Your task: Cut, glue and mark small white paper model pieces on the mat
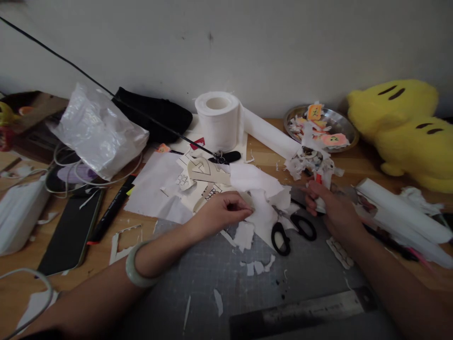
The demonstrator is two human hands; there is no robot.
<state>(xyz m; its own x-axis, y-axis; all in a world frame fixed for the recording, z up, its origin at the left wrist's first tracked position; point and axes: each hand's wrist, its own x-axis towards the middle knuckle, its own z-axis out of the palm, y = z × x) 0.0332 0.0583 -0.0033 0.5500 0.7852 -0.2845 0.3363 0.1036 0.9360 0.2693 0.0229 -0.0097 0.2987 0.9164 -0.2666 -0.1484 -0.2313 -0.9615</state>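
My left hand (230, 208), a pale bangle (132, 270) on its wrist, has thumb and fingers pinched together at the edge of torn white paper (262, 212); what lies between them is too small to tell. On the right, my right hand (323, 200) is closed around a small white object with a red part (318, 179), beside a clump of crumpled white scraps (307, 158). Black-handled scissors (281, 240) lie between the hands, blades partly hidden by paper. Cream paper pieces with black line drawings (207, 177) are behind my left hand.
A white roll (222, 125) stands near the wall, its strip stretching right. A metal bowl (348, 130) holds scraps. Yellow plush toys (414, 137) sit far right. A ruler (304, 311) lies on the grey mat (198, 283). Left are a phone (71, 236), black marker (111, 212) and plastic bag (102, 132).
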